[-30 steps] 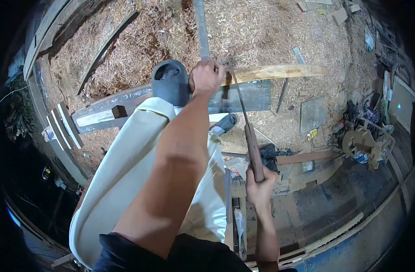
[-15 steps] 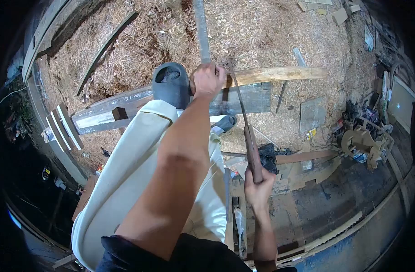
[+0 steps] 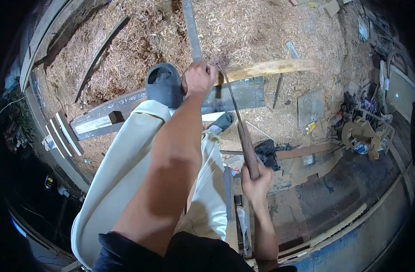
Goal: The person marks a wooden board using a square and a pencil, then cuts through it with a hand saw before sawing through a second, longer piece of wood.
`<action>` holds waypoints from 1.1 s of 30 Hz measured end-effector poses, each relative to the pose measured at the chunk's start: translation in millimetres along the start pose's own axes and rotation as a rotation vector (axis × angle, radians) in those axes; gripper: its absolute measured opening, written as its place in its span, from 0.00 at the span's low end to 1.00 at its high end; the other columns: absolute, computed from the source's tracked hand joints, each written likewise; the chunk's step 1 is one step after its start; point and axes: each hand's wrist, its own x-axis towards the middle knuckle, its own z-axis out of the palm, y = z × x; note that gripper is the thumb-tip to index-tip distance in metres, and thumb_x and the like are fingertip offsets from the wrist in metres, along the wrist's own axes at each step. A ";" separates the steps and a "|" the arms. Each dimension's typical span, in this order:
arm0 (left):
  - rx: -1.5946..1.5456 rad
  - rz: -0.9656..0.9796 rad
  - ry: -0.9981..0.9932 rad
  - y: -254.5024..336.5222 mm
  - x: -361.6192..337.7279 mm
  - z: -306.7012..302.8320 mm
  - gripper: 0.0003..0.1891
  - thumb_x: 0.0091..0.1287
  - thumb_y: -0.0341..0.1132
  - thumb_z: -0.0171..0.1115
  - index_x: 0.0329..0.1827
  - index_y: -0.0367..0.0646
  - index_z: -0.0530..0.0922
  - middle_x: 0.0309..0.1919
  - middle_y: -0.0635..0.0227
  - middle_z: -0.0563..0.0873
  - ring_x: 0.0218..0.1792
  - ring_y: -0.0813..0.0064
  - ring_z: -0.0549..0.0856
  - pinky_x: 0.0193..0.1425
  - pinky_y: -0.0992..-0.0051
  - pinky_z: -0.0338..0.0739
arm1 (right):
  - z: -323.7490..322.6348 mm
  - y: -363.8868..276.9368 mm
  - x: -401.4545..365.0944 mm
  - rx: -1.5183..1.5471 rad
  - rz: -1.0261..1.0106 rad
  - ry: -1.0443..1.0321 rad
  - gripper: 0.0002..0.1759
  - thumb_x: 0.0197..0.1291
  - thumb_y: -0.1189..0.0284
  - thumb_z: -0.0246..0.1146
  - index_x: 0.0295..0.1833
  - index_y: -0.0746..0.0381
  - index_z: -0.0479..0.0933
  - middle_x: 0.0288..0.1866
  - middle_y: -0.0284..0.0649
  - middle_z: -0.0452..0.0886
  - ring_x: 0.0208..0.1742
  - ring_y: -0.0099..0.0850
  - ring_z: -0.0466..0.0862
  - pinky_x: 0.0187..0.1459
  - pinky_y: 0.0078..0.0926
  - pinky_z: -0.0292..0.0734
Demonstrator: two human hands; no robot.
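My left hand (image 3: 199, 78) is closed around the near end of a pale, curved wooden strip (image 3: 273, 68), beside a dark clog on my raised foot (image 3: 164, 88). Lower right, my right hand (image 3: 257, 179) wraps round the brown wooden handle of a long, narrow tool (image 3: 244, 140). Its thin dark blade shows edge-on and slants up across the strip, just right of my left fingers; the exact kind of tool I cannot make out. The blade's tip is blurred. Below the strip lies a weathered timber beam (image 3: 239, 96).
Wood shavings (image 3: 243, 27) cover the ground. A grey plank (image 3: 192, 31) stretches away at the top, and a dark curved strip (image 3: 100, 56) lies left. Several short pale slats (image 3: 69, 133) rest at the beam's left end. A flat board (image 3: 311, 109) and cardboard pieces (image 3: 359, 140) lie right.
The whole view has shifted slightly, so most things sit a little further left and up. Both hands keep their grips, and the blade still crosses the strip at nearly the same place.
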 end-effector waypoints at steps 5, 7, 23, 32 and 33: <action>0.012 0.012 0.006 -1.3 -1.4 3.2 0.13 0.59 0.36 0.54 0.23 0.36 0.79 0.26 0.51 0.83 0.30 0.51 0.83 0.39 0.58 0.79 | 61.8 -18.9 123.8 -0.018 -0.180 0.025 0.13 0.50 0.70 0.64 0.33 0.73 0.79 0.21 0.61 0.77 0.27 0.55 0.81 0.29 0.38 0.76; 0.013 -0.010 -0.009 -2.5 -1.3 2.4 0.13 0.60 0.36 0.54 0.24 0.36 0.79 0.26 0.50 0.83 0.30 0.51 0.83 0.39 0.58 0.79 | 60.2 -21.5 115.8 -0.014 -0.205 0.045 0.13 0.52 0.69 0.63 0.30 0.72 0.78 0.19 0.58 0.74 0.23 0.49 0.80 0.27 0.37 0.73; 0.041 -0.064 -0.028 -0.2 -0.4 -1.2 0.15 0.61 0.38 0.53 0.25 0.36 0.79 0.26 0.48 0.83 0.28 0.49 0.83 0.39 0.57 0.80 | 38.3 -44.5 100.1 -0.058 -0.096 -0.035 0.13 0.53 0.70 0.62 0.32 0.72 0.80 0.20 0.57 0.77 0.24 0.51 0.82 0.30 0.38 0.76; 0.022 -0.041 -0.044 5.2 -1.1 -4.2 0.15 0.61 0.38 0.52 0.23 0.37 0.79 0.26 0.52 0.83 0.30 0.52 0.83 0.39 0.58 0.79 | 28.7 -16.9 59.8 -0.041 -0.050 0.020 0.10 0.51 0.73 0.63 0.35 0.71 0.80 0.16 0.52 0.75 0.19 0.35 0.81 0.25 0.32 0.72; 0.042 -0.035 -0.038 3.9 -1.4 -2.5 0.15 0.61 0.38 0.52 0.23 0.37 0.79 0.26 0.52 0.83 0.31 0.52 0.83 0.39 0.58 0.79 | 44.5 -19.3 88.9 -0.042 -0.106 0.037 0.13 0.53 0.71 0.63 0.28 0.73 0.77 0.15 0.51 0.74 0.17 0.33 0.77 0.25 0.34 0.70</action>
